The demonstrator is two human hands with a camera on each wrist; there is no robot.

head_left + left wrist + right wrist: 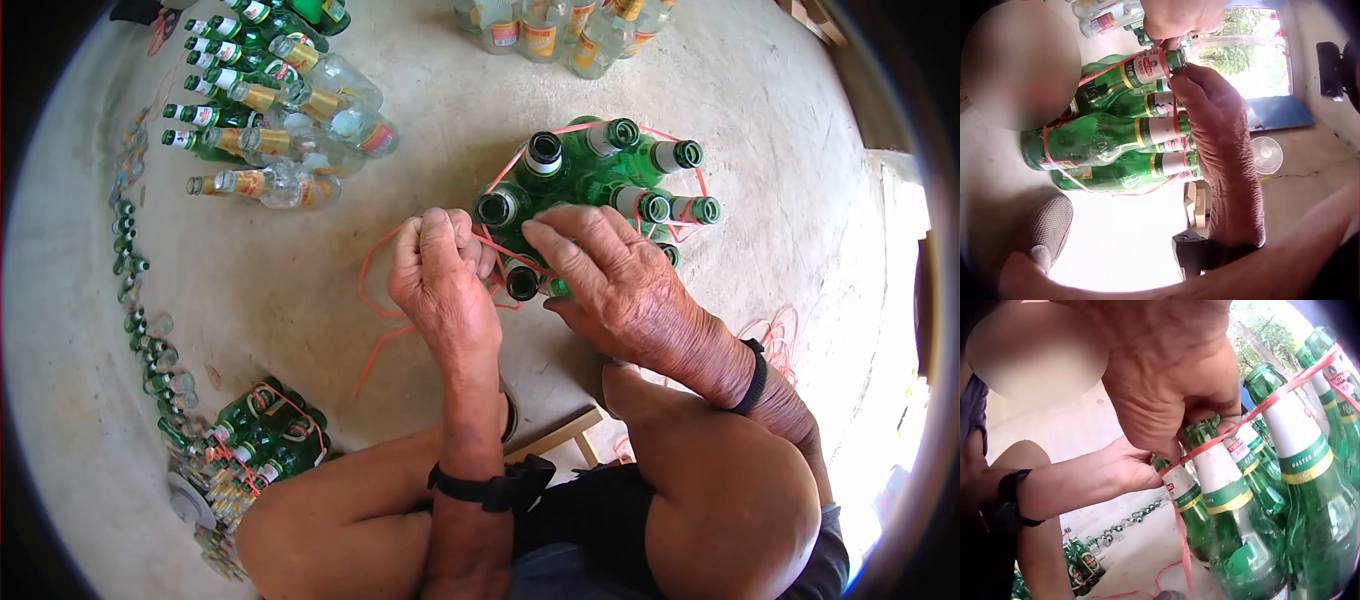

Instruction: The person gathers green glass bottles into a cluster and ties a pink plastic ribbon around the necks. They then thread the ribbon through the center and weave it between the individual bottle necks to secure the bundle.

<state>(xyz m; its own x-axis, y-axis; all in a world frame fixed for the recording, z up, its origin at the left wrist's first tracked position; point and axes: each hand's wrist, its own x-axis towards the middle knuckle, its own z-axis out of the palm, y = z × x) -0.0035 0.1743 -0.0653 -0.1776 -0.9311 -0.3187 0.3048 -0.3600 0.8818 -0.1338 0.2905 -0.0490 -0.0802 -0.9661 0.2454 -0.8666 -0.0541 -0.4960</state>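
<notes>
In the head view, a cluster of green glass bottles (590, 180) stands upright, ringed near the necks by red plastic string (1275, 399). My left hand (445, 270), at the cluster's left side, grips the string with curled fingers. From there one strand runs taut toward the bottles, while a loop and a loose tail hang to the left. My right hand (625, 290) lies over the near bottle necks, fingers loosely bent, thumb apart below. The right wrist view has it right at a bottle's mouth (1200, 428), its fingertips partly hidden. A lower string band (1050, 156) also circles the bottles.
Green and clear bottles (330, 75) stand in rows at upper left, and clear ones (540, 35) at the top. A tied bundle (265, 430) is by my left knee. More string (780, 335) is heaped at right, and a wooden stool (565, 435) is below me.
</notes>
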